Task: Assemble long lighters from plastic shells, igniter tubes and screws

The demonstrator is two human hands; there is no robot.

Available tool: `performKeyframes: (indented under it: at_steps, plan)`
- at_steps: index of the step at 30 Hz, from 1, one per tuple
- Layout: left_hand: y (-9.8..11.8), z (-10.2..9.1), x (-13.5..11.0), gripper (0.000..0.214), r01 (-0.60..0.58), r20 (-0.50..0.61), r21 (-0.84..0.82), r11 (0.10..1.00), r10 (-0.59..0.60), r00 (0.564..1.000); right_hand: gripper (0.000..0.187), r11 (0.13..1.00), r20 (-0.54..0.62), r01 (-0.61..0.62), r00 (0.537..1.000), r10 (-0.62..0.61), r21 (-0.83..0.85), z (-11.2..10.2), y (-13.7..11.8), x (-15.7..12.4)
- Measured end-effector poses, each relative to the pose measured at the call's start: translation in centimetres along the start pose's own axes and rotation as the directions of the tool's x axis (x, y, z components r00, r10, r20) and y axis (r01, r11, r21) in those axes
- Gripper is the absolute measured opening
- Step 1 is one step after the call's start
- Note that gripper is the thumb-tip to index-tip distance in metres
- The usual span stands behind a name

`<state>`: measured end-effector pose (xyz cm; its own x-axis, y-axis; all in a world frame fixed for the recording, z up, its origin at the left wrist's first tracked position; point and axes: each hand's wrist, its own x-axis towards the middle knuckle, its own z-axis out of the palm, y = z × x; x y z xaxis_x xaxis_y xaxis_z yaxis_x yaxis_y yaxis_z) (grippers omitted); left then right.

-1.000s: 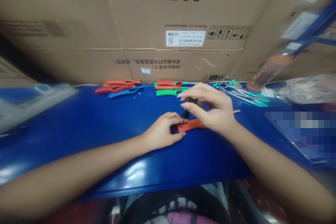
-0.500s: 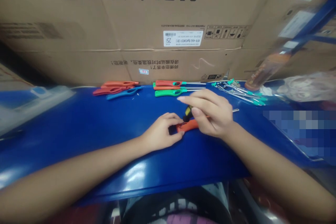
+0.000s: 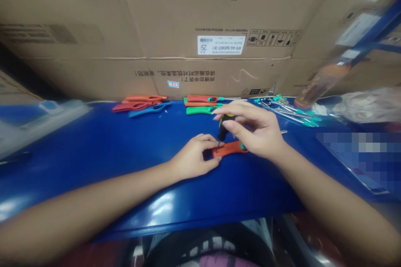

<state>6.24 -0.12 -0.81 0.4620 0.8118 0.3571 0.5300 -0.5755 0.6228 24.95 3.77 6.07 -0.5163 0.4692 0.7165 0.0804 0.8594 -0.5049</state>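
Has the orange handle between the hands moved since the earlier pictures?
No, the orange handle lies nearly where it was, judged against the green handle beyond it.

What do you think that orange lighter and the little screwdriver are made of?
The orange utility lighter looks like moulded plastic, smooth with a soft sheen; its thin nozzle looks metal. The small screwdriver has a black-and-yellow handle, probably plastic, and a thin steel shaft, judging by its slim, dark-glinting look.

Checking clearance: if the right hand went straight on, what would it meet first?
The screwdriver in the right hand would meet the orange lighter body first; its tip looks right at it, depth unclear.
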Motion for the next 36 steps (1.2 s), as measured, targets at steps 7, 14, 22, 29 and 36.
performKeyframes:
  at_steps: [7,14,22,29,36]
  plan:
    - [0.0,0.0,-0.1,0.02,0.014,0.008,-0.027,1.0,-0.014,1.0,0.028,0.997,-0.104,-0.003,0.995,-0.005,-0.073,-0.1,0.3,0.0]
    - [-0.1,0.0,-0.1,0.025,0.019,0.005,-0.01,1.0,-0.019,1.0,0.015,0.953,-0.176,0.218,0.95,-0.256,-0.209,-0.5,0.5,-0.1]
    - [-0.1,0.0,0.0,0.023,0.003,0.014,-0.008,1.0,-0.003,1.0,0.032,1.0,0.063,0.005,0.998,-0.006,0.008,0.5,0.7,-0.2]
    - [-0.1,0.0,0.0,0.021,0.017,0.009,-0.025,1.0,-0.017,1.0,0.023,0.987,-0.047,0.079,0.995,-0.086,-0.137,0.1,0.7,-0.2]
    - [-0.1,0.0,-0.1,0.025,0.029,0.021,-0.021,0.999,-0.028,0.999,0.017,0.984,-0.104,0.082,0.99,-0.099,-0.155,0.3,0.4,-0.2]
